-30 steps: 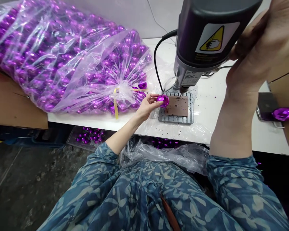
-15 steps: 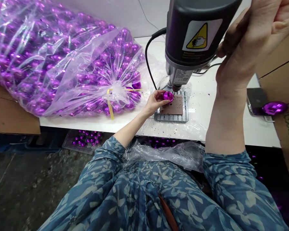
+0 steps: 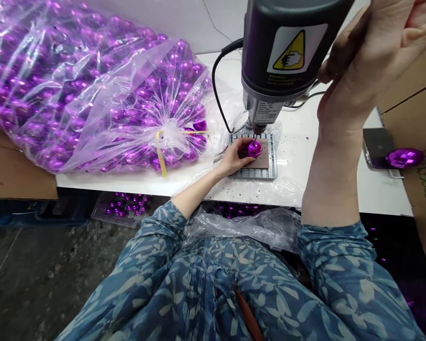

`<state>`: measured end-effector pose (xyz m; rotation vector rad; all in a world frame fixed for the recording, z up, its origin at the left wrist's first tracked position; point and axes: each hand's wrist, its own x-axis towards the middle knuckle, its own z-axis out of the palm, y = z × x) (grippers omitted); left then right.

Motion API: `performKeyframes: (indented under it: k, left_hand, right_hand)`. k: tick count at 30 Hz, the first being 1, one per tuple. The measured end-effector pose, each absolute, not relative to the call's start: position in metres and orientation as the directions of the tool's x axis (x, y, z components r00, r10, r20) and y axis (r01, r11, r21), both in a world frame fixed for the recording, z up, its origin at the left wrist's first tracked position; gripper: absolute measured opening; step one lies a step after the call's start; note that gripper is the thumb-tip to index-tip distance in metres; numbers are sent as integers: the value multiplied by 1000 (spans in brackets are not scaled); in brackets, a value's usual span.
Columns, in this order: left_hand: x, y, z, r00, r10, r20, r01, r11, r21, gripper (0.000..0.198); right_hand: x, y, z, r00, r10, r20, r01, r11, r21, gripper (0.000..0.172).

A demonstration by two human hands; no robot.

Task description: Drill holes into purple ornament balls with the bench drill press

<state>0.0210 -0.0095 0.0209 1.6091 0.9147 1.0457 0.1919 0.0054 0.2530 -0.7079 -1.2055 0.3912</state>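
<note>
A purple faceted ball [image 3: 254,148] is between the thumb and fingers of my left hand [image 3: 237,155], over the brown board [image 3: 263,160] on the ribbed metal base [image 3: 272,166]. The bit of the black drill press [image 3: 287,52] reaches down to the top of the ball; whether it has entered the ball is too small to tell. My right hand [image 3: 365,61] is raised at the right side of the drill head, its fingers curled and partly hidden behind it. What those fingers hold cannot be made out.
A large clear bag [image 3: 102,94] of purple balls, tied with yellow, fills the left of the white table [image 3: 298,156]. At the right lie a dark phone-like device [image 3: 374,147] and another purple faceted piece [image 3: 404,157]. Dark specks surround the base.
My left hand has moved slightly right and toward me, bringing the purple ball from beside the bit to under it. My right hand looks almost unmoved.
</note>
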Motion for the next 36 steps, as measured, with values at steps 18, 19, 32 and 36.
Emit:
performKeyframes:
  k: [18, 19, 32, 36]
  left_hand:
    - [31, -15, 8, 269, 943, 198, 62, -222, 973, 61]
    - [31, -15, 8, 269, 942, 199, 63, -223, 973, 61]
    - [30, -16, 4, 255, 940, 228, 96, -259, 961, 61]
    - [30, -16, 4, 249, 942, 225, 99, -256, 962, 59]
  right_hand:
    - [190, -2, 240, 376, 543, 751, 33, 802, -597, 70]
    - [189, -7, 237, 393, 524, 755, 40, 811, -584, 71]
    - [189, -21, 186, 520, 380, 765, 101, 862, -497, 74]
    - [193, -14, 174, 550, 341, 763, 130, 867, -481, 81]
